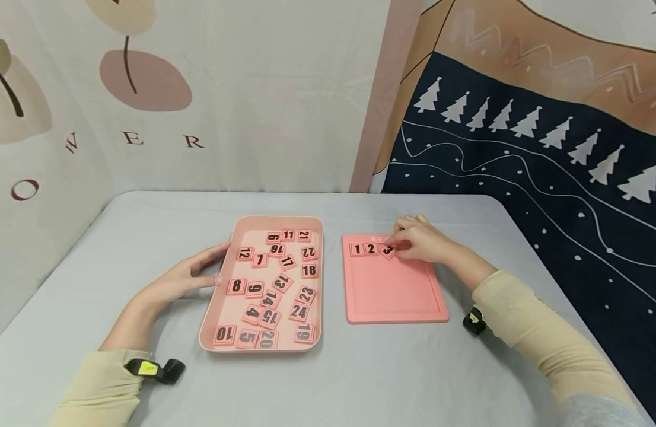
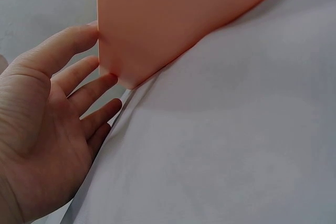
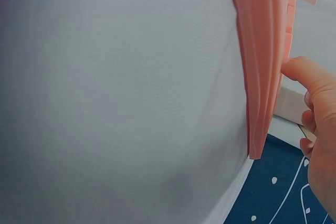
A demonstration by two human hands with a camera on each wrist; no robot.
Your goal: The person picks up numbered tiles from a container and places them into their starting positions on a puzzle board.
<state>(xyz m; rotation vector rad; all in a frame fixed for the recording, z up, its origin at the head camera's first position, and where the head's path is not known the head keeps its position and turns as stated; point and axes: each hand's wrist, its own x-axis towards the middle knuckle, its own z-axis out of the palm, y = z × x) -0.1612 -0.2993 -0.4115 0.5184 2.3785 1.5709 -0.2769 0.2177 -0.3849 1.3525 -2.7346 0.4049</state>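
A pink tray (image 1: 207, 323) holds several square number tiles, lying at various angles. My left hand (image 1: 175, 281) rests at the tray's left side; in the left wrist view its loosely extended fingers (image 2: 86, 87) touch the tray wall (image 2: 152, 19). Right of the tray lies a flat pink board (image 1: 389, 290). Tiles 1 (image 1: 357, 249) and 2 (image 1: 371, 249) sit side by side along its top edge. My right hand (image 1: 421, 240) pinches tile 3 (image 1: 387, 251), which lies turned askew beside the 2. The right wrist view shows a fingertip (image 3: 294, 69) at the board's surface; the 3 is hidden there.
A pale cloth covers the table (image 1: 392, 379). Behind it hangs a light curtain (image 1: 285, 118) with printed letters, and a dark fabric with white trees (image 1: 499, 148) is on the right. A black wrist device (image 1: 157, 369) sits on the left sleeve, another (image 1: 474, 321) at the right.
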